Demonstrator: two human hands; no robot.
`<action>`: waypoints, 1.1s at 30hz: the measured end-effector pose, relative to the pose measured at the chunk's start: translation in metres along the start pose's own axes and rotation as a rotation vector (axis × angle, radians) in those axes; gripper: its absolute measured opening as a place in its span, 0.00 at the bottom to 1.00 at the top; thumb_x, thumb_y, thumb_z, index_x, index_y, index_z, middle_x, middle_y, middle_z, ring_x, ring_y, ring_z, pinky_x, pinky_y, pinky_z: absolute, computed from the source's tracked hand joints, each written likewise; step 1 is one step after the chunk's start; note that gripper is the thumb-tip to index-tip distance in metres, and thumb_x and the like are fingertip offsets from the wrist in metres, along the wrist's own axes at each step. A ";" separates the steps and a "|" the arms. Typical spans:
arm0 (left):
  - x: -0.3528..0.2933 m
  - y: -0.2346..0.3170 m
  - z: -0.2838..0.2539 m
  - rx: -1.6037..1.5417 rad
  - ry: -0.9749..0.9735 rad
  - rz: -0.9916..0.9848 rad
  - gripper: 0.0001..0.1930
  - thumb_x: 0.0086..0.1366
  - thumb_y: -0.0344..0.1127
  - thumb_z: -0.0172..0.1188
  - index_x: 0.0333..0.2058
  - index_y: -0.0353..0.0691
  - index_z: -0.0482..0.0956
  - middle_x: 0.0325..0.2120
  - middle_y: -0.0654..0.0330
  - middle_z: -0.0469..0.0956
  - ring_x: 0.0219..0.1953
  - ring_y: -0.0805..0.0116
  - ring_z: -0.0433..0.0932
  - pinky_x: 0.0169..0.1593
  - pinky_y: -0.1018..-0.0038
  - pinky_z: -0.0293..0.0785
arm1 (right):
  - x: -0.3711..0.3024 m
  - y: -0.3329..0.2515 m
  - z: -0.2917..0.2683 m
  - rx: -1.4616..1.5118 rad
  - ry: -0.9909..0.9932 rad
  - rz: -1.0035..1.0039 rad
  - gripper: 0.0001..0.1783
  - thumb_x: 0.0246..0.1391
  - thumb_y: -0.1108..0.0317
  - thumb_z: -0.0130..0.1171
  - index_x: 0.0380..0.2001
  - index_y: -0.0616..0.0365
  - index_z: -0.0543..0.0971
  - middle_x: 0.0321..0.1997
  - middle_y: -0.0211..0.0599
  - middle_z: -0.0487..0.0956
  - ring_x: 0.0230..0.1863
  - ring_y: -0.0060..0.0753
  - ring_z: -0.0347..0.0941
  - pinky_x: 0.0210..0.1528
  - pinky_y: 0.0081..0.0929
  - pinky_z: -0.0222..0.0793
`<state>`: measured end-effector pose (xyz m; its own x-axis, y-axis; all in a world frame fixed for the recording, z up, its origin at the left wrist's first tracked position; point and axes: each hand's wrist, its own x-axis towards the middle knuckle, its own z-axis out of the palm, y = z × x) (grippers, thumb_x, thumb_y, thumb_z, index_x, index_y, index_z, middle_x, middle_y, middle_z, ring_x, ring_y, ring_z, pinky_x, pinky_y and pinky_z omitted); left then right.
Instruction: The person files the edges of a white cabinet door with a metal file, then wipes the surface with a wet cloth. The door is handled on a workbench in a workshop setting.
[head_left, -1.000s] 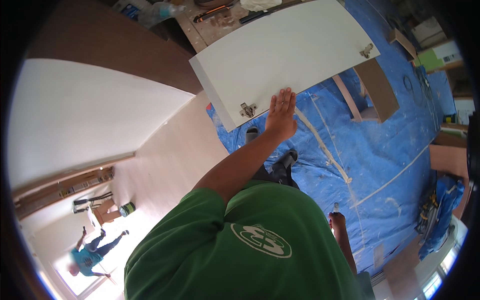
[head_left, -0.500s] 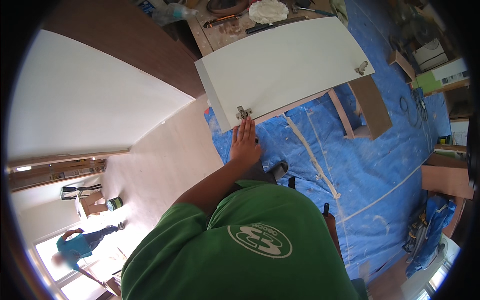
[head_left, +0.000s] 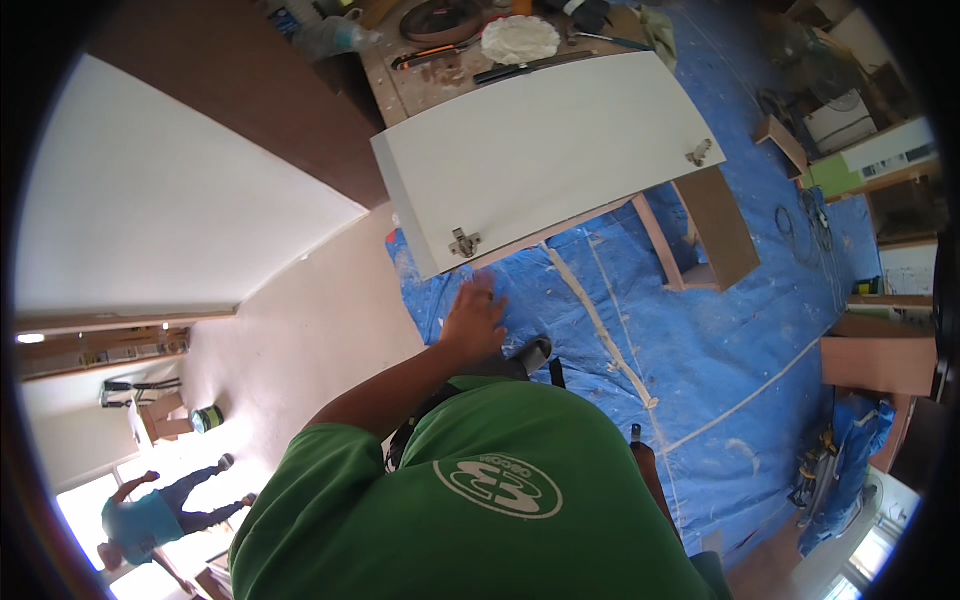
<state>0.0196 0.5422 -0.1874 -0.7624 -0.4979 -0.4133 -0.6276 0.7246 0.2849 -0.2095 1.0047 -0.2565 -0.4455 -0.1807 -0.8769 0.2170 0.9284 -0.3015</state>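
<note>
A white cabinet door panel lies flat on the work table, overhanging its near edge. Two metal concealed hinges are fixed along its near side, the left hinge and the right hinge. My left hand is off the panel, just short of the left hinge, its fingers spread, blurred at the tips and holding nothing. Low beside my green shirt, my right hand is mostly hidden. From it sticks up the dark end of a slim tool, whose kind I cannot make out.
Behind the panel, the table bears an orange-and-black cutter, a white crumpled cloth and a hammer. Blue sheeting covers the floor. Another person stands far left. Wooden boxes stand at right.
My left hand has drawn back from the left hinge toward me, its fingers spreading. The view has shifted slightly. The other person at far left has changed stance.
</note>
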 end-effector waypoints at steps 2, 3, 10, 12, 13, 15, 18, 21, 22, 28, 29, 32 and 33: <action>0.017 0.011 0.005 -0.060 0.062 0.099 0.46 0.64 0.49 0.61 0.74 0.33 0.51 0.77 0.45 0.45 0.79 0.47 0.41 0.79 0.49 0.35 | -0.005 -0.015 0.000 0.057 0.021 0.042 0.11 0.60 0.62 0.64 0.29 0.57 0.78 0.17 0.28 0.70 0.13 0.24 0.66 0.16 0.26 0.65; 0.025 0.017 0.006 -0.089 0.092 0.149 0.45 0.65 0.49 0.60 0.74 0.34 0.53 0.77 0.45 0.45 0.79 0.46 0.41 0.79 0.50 0.35 | -0.003 -0.018 0.000 0.090 0.021 0.030 0.12 0.59 0.61 0.65 0.29 0.57 0.77 0.16 0.28 0.70 0.13 0.24 0.66 0.16 0.26 0.65; 0.095 0.055 -0.034 0.214 0.126 0.035 0.42 0.65 0.53 0.59 0.74 0.45 0.59 0.78 0.48 0.45 0.80 0.48 0.35 0.79 0.49 0.34 | 0.018 0.009 -0.003 0.116 0.040 -0.069 0.13 0.58 0.61 0.68 0.29 0.59 0.81 0.18 0.32 0.75 0.15 0.26 0.72 0.18 0.28 0.69; 0.097 0.043 -0.011 0.040 -0.097 0.361 0.37 0.66 0.60 0.59 0.68 0.47 0.68 0.69 0.49 0.63 0.73 0.48 0.56 0.73 0.53 0.54 | 0.015 0.002 0.009 -0.007 0.010 -0.183 0.12 0.57 0.62 0.68 0.30 0.60 0.82 0.19 0.32 0.76 0.16 0.28 0.73 0.19 0.29 0.70; 0.104 0.025 0.019 -0.194 -0.220 0.476 0.34 0.67 0.62 0.58 0.63 0.46 0.75 0.63 0.48 0.75 0.68 0.48 0.69 0.68 0.54 0.67 | 0.014 -0.008 0.016 -0.038 -0.007 -0.231 0.11 0.56 0.63 0.68 0.31 0.60 0.82 0.19 0.33 0.76 0.17 0.29 0.73 0.20 0.30 0.70; 0.099 0.070 -0.004 -0.114 -0.521 0.400 0.26 0.69 0.59 0.57 0.48 0.40 0.83 0.42 0.49 0.85 0.47 0.47 0.84 0.50 0.52 0.78 | -0.013 0.001 0.025 0.043 0.072 -0.148 0.11 0.56 0.63 0.68 0.32 0.60 0.84 0.22 0.37 0.79 0.21 0.34 0.77 0.25 0.35 0.73; 0.082 0.075 0.012 -0.409 -0.260 0.286 0.23 0.71 0.54 0.56 0.34 0.37 0.84 0.29 0.52 0.84 0.36 0.49 0.84 0.41 0.50 0.77 | 0.021 0.053 0.038 -0.191 -0.029 -0.038 0.15 0.58 0.57 0.65 0.31 0.59 0.85 0.24 0.41 0.83 0.28 0.40 0.81 0.33 0.39 0.75; 0.080 0.067 0.004 -0.571 -0.449 0.199 0.22 0.70 0.52 0.59 0.49 0.37 0.82 0.40 0.45 0.84 0.46 0.45 0.83 0.52 0.51 0.77 | 0.027 0.058 0.037 -0.238 0.193 -0.257 0.20 0.60 0.52 0.63 0.27 0.59 0.84 0.21 0.39 0.80 0.26 0.39 0.82 0.30 0.39 0.74; 0.076 0.060 0.008 -0.584 -0.317 0.298 0.24 0.70 0.52 0.59 0.53 0.38 0.80 0.43 0.45 0.83 0.48 0.46 0.82 0.54 0.53 0.76 | 0.027 0.048 0.036 -0.145 0.214 -0.371 0.21 0.61 0.51 0.62 0.26 0.59 0.83 0.19 0.38 0.80 0.25 0.37 0.81 0.29 0.37 0.73; 0.077 0.103 0.002 -0.669 -0.222 0.621 0.33 0.72 0.53 0.58 0.68 0.40 0.66 0.51 0.46 0.80 0.57 0.48 0.79 0.62 0.60 0.74 | -0.056 -0.203 -0.005 0.641 0.376 -0.539 0.20 0.70 0.56 0.56 0.25 0.57 0.74 0.18 0.29 0.70 0.18 0.26 0.67 0.23 0.29 0.65; 0.075 0.122 0.004 -0.625 -0.035 0.697 0.32 0.72 0.54 0.58 0.67 0.39 0.68 0.50 0.46 0.81 0.55 0.49 0.80 0.59 0.60 0.75 | -0.067 -0.237 -0.014 0.846 0.292 -0.672 0.19 0.72 0.58 0.54 0.26 0.56 0.72 0.19 0.30 0.67 0.20 0.27 0.66 0.25 0.31 0.65; 0.076 0.154 -0.020 -0.677 -0.123 0.633 0.28 0.73 0.56 0.58 0.58 0.38 0.75 0.43 0.48 0.84 0.48 0.51 0.83 0.51 0.59 0.77 | -0.112 -0.309 -0.041 1.295 0.086 -0.882 0.19 0.74 0.57 0.52 0.28 0.55 0.68 0.21 0.31 0.62 0.24 0.30 0.64 0.32 0.33 0.64; 0.076 0.158 -0.035 -0.718 -0.259 0.559 0.28 0.73 0.57 0.58 0.55 0.38 0.77 0.41 0.49 0.84 0.45 0.52 0.84 0.49 0.58 0.78 | -0.119 -0.319 -0.050 1.346 0.087 -0.887 0.20 0.74 0.55 0.52 0.27 0.54 0.68 0.21 0.30 0.62 0.24 0.29 0.64 0.31 0.32 0.64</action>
<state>-0.1433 0.6023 -0.1438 -0.9776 0.0164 -0.2099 -0.1940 0.3164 0.9286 -0.2694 0.7466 -0.0372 -0.8746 -0.4168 -0.2476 0.4228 -0.4058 -0.8103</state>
